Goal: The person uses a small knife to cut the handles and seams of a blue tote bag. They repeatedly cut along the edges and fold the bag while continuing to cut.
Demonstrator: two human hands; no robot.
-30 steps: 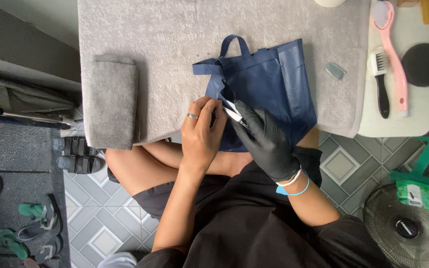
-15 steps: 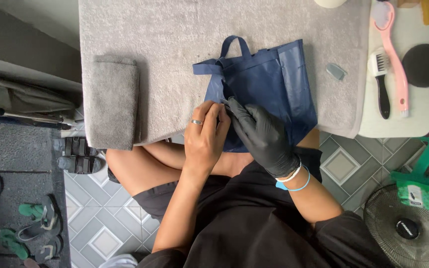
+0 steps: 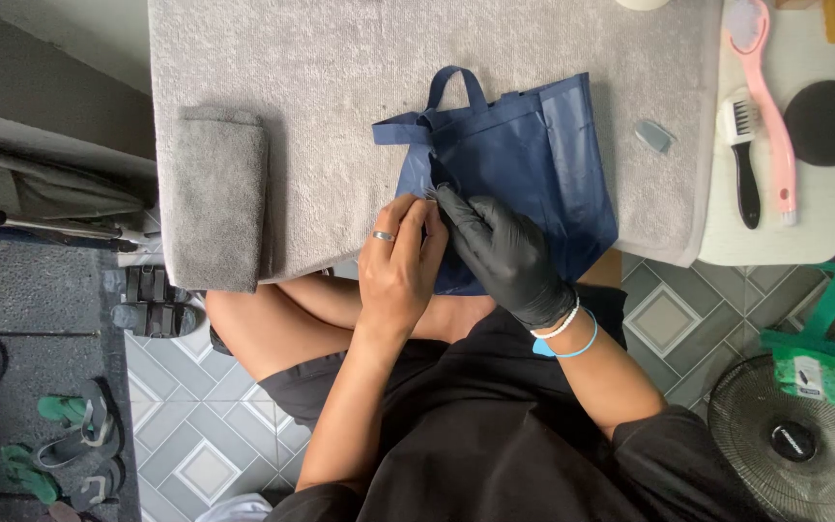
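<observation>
Working the left edge of the navy tote bag (image 3: 524, 164), which lies flat on the grey towel (image 3: 340, 87). My bare left hand (image 3: 396, 266) pins the fabric; my gloved right hand (image 3: 500, 246) pinches something small there, can't tell what. Next move needs steady fingers.

Since a second ago: small light strip no longer showing between the hands, now hidden or too small to tell. Gloved right hand (image 3: 504, 253) turned further over, fingertips (image 3: 444, 196) now pressed down at the left edge of the blue bag (image 3: 524, 159), closer to its handles than before. Bare left hand (image 3: 396, 266) shifted up slightly toward the near edge of the desk (image 3: 340, 68), fingers closed against the glove. Bag fabric beside the fingertips bunched a little more.
</observation>
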